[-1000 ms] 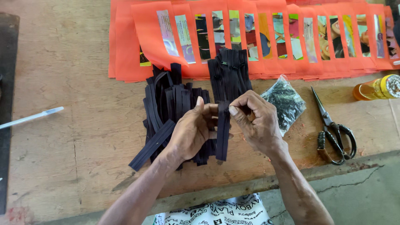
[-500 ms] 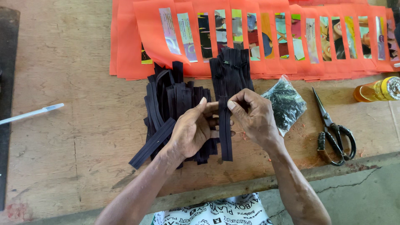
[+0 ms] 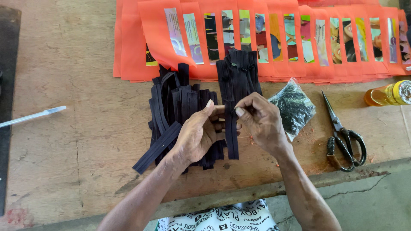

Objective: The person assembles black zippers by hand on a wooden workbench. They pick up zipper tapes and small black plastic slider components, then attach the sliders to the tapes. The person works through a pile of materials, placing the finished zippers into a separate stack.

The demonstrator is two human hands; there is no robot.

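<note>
Fingers (image 3: pixel 239 112) of the right hand (image 3: pixel 261 124) are pinched shut on the top bit of 1 black zipper strip (image 3: pixel 231 139), dead centre of the frame, probably on a small slider, though it's too tiny to say for sure. The left hand (image 3: pixel 197 134) is closed around the same strip from the other side, thumb up, holding it taut so the end stays steady for the fiddly bit. The strip hangs down from both hands over the counter (image 3: pixel 64 141), its lower end resting near the front edge.

Just left of centre, partly under the left hand, sits a messy pile of black strips (image 3: pixel 171 109), close enough to grab from. Above centre is a tidier bunch of black zippers (image 3: pixel 237 72), lying on the edge of the orange fabric pieces (image 3: pixel 137 38) spread across the top of the frame, so it looks like a separate stack.

Right of the hands there's a clear bag of small dark bits (image 3: pixel 293 107), handy for the right hand. Further right are scissors (image 3: pixel 342 137), and a yellow bottle (image 3: pixel 387 94) at the far right. A white pen (image 3: pixel 32 116) lies at the left edge.
</note>
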